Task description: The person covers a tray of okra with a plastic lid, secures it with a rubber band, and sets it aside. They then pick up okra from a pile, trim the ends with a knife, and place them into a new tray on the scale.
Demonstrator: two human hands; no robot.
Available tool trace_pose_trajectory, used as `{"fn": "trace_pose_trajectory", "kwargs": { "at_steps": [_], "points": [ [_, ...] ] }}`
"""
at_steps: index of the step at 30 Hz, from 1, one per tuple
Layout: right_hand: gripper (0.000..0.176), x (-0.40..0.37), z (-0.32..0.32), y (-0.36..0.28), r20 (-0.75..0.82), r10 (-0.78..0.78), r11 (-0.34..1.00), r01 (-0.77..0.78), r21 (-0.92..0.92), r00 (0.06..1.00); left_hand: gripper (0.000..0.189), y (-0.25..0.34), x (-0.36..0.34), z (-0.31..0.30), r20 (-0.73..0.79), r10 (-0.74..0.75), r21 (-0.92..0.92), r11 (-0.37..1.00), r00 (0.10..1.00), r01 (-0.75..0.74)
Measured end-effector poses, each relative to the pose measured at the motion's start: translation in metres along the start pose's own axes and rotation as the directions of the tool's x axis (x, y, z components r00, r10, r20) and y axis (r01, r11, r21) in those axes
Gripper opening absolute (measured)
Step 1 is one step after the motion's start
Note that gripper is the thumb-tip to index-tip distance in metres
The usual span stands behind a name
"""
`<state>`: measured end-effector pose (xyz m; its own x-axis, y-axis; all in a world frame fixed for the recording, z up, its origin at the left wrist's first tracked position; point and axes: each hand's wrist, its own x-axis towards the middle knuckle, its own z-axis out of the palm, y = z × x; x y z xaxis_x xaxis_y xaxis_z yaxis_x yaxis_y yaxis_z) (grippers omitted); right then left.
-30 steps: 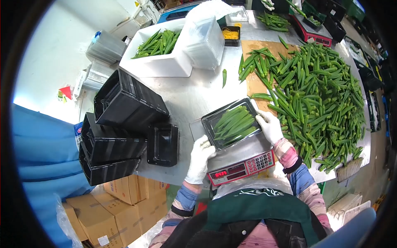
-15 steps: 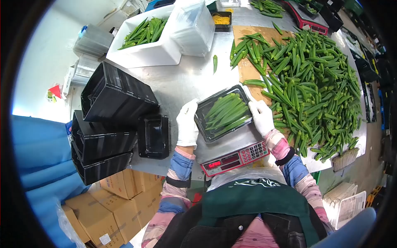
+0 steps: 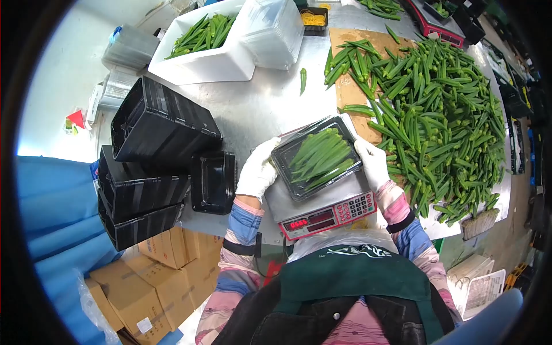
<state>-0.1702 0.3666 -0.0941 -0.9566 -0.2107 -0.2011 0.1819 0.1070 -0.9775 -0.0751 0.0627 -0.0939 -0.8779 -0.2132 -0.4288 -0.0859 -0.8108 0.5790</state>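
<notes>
A black plastic tray of okra point(image 3: 319, 158) under a clear lid sits tilted over the metal top of a red digital scale point(image 3: 328, 217). My left hand point(image 3: 259, 171), in a white glove, grips the tray's left edge. Along the right edge, my right hand point(image 3: 372, 164), also gloved, holds the tray with its thumb toward the near side. Most of the fingertips are hidden at the rim. Lit red digits show on the scale's display.
Stacks of black trays point(image 3: 164, 123) and a single black tray point(image 3: 213, 183) stand left. A white foam box point(image 3: 204, 69) with okra and a stack of clear lids point(image 3: 270, 34) are behind. A large okra pile point(image 3: 443, 126) covers the right side. Cardboard boxes point(image 3: 155, 287) lie below.
Both hands still hold the tray, which has shifted slightly to the right. The left hand's wrist has swung a little left, and the scale's digits have changed.
</notes>
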Motion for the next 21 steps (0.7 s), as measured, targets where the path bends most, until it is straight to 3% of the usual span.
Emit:
{"fn": "trace_pose_trajectory", "kwargs": {
  "at_steps": [1,3,5,9,12,16,17,20,21],
  "points": [
    [0.044,-0.007,-0.003,-0.024,0.040,0.179,0.983,-0.178,-0.035,0.983,0.024,0.000,-0.004,0.008,-0.010,0.034,0.037,0.999,0.999,-0.033],
    [0.044,-0.007,-0.005,-0.013,0.059,0.158,0.981,-0.163,0.109,0.986,0.024,-0.001,-0.012,0.023,-0.023,0.099,0.111,0.989,0.995,-0.096],
    [0.044,-0.002,-0.010,0.001,0.097,0.167,0.961,-0.184,0.204,0.981,0.024,0.004,-0.017,0.027,-0.038,0.130,0.399,0.911,0.991,-0.104],
    [0.041,-0.003,-0.008,-0.011,0.106,0.115,0.990,-0.123,0.074,0.988,0.023,0.030,-0.020,0.042,0.042,0.153,0.842,0.526,0.987,-0.117],
    [0.040,-0.002,-0.005,-0.016,0.071,0.017,1.000,-0.018,0.002,0.997,0.023,0.045,-0.003,0.046,0.122,0.028,0.906,0.406,0.992,-0.123],
    [0.038,-0.001,-0.004,-0.022,0.084,0.036,0.999,-0.035,-0.017,0.996,0.033,0.040,0.029,0.086,0.493,0.048,0.869,0.016,0.869,-0.494],
    [0.038,0.003,-0.004,-0.015,0.096,0.039,0.999,-0.037,-0.020,0.995,0.034,0.036,0.032,0.106,0.470,-0.026,0.881,-0.045,0.882,-0.471],
    [0.038,0.008,-0.005,-0.022,0.171,0.077,0.995,-0.065,-0.075,0.982,0.035,0.006,0.070,0.122,0.662,-0.089,0.748,0.153,0.745,-0.646],
    [0.039,0.009,-0.006,-0.033,0.200,0.109,0.987,-0.083,-0.135,0.974,0.036,0.003,0.079,0.125,0.632,-0.140,0.774,0.164,0.762,-0.612]
  ]
}}
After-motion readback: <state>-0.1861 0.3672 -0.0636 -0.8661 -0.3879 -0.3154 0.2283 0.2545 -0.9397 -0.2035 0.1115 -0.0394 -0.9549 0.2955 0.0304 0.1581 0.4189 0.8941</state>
